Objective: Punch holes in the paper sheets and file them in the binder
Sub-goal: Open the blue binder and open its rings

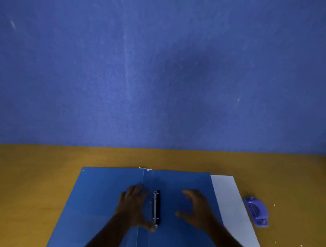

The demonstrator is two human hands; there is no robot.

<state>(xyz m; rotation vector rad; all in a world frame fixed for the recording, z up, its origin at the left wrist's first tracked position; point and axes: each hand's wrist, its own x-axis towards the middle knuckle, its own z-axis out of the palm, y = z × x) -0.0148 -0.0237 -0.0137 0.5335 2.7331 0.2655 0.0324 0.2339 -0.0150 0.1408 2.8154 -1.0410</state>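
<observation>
A smooth blue binder [104, 206] lies open and flat on the matte brown table [29, 172], its near edge cut off by the frame. A slim black-and-metal ring clip [156, 207] runs along the spine. The left hand [133, 204] lies flat at 9 o'clock of the clip, thumb touching its near end. The right hand [196, 208] hovers at 3 o'clock, fingers spread and loosely curled, holding nothing. White paper [233, 209] pokes out from under the right cover. A rounded purple hole punch [256, 211] sits further at 3 o'clock, by small white flecks.
</observation>
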